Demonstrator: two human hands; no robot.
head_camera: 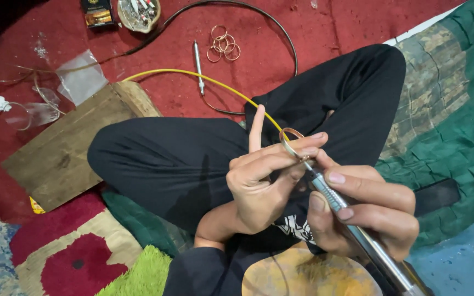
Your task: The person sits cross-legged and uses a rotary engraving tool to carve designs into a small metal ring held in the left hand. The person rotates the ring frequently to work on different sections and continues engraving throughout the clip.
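My left hand (264,175) pinches a thin metal ring (291,141) between thumb and fingers, with the index finger pointing up. My right hand (368,211) grips a silver rotary handpiece (352,225) like a pen. Its tip touches the ring's lower edge. Both hands hover over my crossed legs in black trousers (182,164).
On the red carpet lie several loose rings (223,45), a second silver handpiece (198,66) with a black cable, a yellow cable (193,75), a wooden block (67,148), clear safety glasses (31,109), a small dish of bits (138,13) and a plastic bag (80,77). Green cloth (456,120) lies right.
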